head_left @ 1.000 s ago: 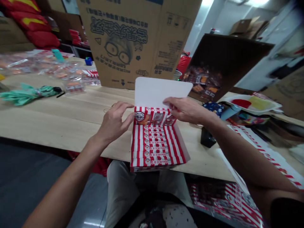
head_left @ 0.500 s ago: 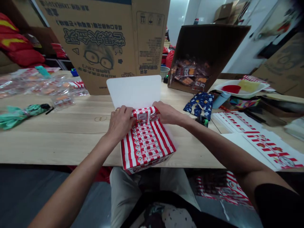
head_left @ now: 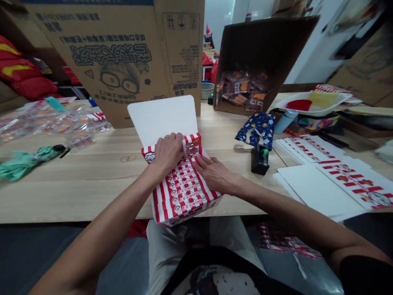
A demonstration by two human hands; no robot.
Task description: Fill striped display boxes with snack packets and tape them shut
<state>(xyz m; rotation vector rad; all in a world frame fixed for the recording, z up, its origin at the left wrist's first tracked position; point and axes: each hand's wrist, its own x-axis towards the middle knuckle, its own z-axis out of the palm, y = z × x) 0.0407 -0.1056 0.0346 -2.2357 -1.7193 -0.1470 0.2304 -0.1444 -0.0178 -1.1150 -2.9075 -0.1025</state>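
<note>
Head view, looking down at the front of the worktop (head_left: 92, 196): a striped red-and-white carton (head_left: 186, 190) sits near the worktop's near edge, directly in front of the person, with its long printed face tilted up and a plain white flap (head_left: 162, 119) standing open at the far end. A raised striped end panel (head_left: 192, 144) rises just in front of the flap.

The left hand (head_left: 168, 153) rests over that panel, with the left fingers (head_left: 175, 141) pressed together and curled down across it; whether they pinch its edge is hidden. The right hand (head_left: 215, 175) lies flat on the printed face, its right fingers (head_left: 201, 164) slightly spread and pressing rather than pinching.

The step in hand looks like folding and seating the carton's end. The next move seems to call for the panel to be tucked fully in, with the flap then brought over.

Just right of the carton stands a black tape dispenser (head_left: 260, 159). Further right lie flat striped carton blanks (head_left: 340, 184), and beyond stands a cardboard box (head_left: 245, 69) holding bagged snacks (head_left: 241, 88).
</note>
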